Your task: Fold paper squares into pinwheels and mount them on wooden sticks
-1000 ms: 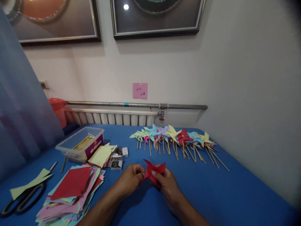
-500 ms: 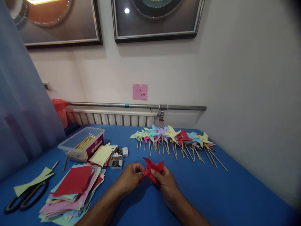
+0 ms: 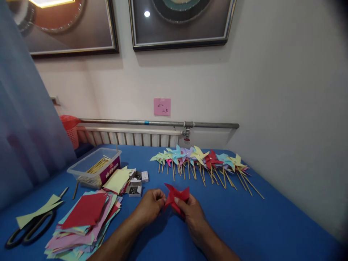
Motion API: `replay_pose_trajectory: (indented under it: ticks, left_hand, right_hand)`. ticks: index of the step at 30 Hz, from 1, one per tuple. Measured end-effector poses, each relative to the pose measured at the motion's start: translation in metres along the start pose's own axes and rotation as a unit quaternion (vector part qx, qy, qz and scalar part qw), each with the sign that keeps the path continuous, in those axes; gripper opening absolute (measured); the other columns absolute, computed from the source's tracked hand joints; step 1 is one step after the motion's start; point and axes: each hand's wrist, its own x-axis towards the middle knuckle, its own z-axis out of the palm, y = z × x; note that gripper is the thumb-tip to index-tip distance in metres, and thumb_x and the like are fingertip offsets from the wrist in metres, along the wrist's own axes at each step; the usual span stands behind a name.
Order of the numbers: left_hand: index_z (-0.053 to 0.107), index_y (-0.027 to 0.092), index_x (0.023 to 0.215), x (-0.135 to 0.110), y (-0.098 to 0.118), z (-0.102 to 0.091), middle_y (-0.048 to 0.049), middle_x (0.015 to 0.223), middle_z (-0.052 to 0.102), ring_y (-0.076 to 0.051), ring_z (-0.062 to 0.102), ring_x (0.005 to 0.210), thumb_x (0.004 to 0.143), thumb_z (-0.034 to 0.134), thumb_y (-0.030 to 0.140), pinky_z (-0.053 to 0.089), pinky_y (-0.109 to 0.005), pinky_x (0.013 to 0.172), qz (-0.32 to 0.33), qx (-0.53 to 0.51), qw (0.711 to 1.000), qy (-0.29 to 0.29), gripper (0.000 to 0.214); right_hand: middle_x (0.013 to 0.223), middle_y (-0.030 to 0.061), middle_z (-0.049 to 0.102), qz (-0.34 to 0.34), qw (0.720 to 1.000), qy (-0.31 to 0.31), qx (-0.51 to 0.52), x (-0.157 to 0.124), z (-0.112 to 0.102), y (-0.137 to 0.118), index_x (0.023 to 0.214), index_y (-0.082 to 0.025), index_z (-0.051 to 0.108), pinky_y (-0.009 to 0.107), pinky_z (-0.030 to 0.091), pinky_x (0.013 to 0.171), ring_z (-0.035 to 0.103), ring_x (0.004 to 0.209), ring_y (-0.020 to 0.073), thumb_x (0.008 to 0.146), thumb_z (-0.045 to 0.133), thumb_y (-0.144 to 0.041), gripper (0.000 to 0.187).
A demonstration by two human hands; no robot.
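My right hand (image 3: 191, 212) grips a red paper pinwheel (image 3: 176, 195), its thumb pressed on the folded middle and its fingers behind. At the pinwheel's left edge, my left hand (image 3: 153, 204) is closed in a pinch; what lies between those fingertips is too small to make out. Beyond the hands, finished pinwheels (image 3: 199, 155) in several colours lie in a row with their sticks toward me. Two small open boxes of metal pins (image 3: 134, 190) sit just past my left hand.
To the left lie a stack of coloured paper (image 3: 84, 210), yellow sheets (image 3: 118, 180) and black-handled scissors (image 3: 36, 226) under a pale green paper strip (image 3: 40, 210). A clear plastic tub (image 3: 95, 166) holds wooden sticks. A pipe (image 3: 163, 123) runs along the wall behind the blue table (image 3: 244, 228).
Both hands and the red pinwheel stay in almost the same place. The pinwheel's left blade has shifted slightly at my left fingertips.
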Motion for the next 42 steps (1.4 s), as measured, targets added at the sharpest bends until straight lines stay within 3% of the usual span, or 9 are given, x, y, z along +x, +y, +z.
replay_pose_trajectory:
  ticks: [6,18,24,34,42]
  left_hand:
    - [0.058,0.020,0.069,-0.002,-0.002,0.000,0.0049,0.061,0.052,-0.012,0.043,0.060,0.078,0.055,0.018,0.031,-0.026,0.058,0.031,0.077,0.997,0.005,0.009]
    - [0.056,0.021,0.070,-0.001,-0.005,0.000,0.0063,0.060,0.049,-0.012,0.040,0.057,0.078,0.054,0.016,0.029,-0.026,0.057,0.031,0.056,0.998,0.000,0.010]
    - [0.053,0.022,0.068,-0.001,-0.005,0.000,0.0069,0.058,0.047,-0.011,0.039,0.055,0.081,0.054,0.016,0.028,-0.026,0.055,0.017,0.061,0.998,-0.009,0.014]
    - [0.054,0.021,0.067,-0.004,0.001,0.001,0.0069,0.057,0.046,-0.011,0.039,0.054,0.083,0.053,0.016,0.028,-0.025,0.054,0.014,0.061,0.998,-0.008,0.017]
    - [0.053,0.022,0.066,-0.004,0.000,0.001,0.0064,0.055,0.048,-0.012,0.042,0.051,0.083,0.055,0.017,0.029,-0.025,0.053,0.001,0.068,0.998,-0.016,0.017]
  right_hand:
    - [0.081,0.0028,0.080,-0.007,1.000,-0.011,-0.015,0.002,-0.003,0.002,0.091,-0.019,0.078,0.031,0.054,0.071,0.072,0.074,0.0216,0.061,0.101,-0.041,0.044]
    - [0.078,0.0029,0.080,-0.020,0.999,0.019,-0.025,0.016,-0.009,0.021,0.089,-0.020,0.078,0.033,0.054,0.070,0.071,0.070,0.0227,0.055,0.100,-0.047,0.049]
    - [0.084,0.0025,0.081,-0.010,1.000,-0.012,-0.027,0.007,-0.009,0.012,0.095,-0.020,0.078,0.032,0.055,0.076,0.072,0.077,0.0219,0.063,0.098,-0.044,0.045]
    - [0.082,0.0032,0.081,-0.015,0.999,0.019,-0.022,0.017,-0.010,0.026,0.091,-0.020,0.077,0.032,0.056,0.072,0.072,0.074,0.0219,0.057,0.099,-0.048,0.050]
    - [0.084,0.0035,0.081,-0.004,0.999,-0.004,-0.036,0.008,-0.007,0.012,0.093,-0.021,0.077,0.033,0.055,0.075,0.072,0.076,0.0229,0.060,0.098,-0.047,0.047]
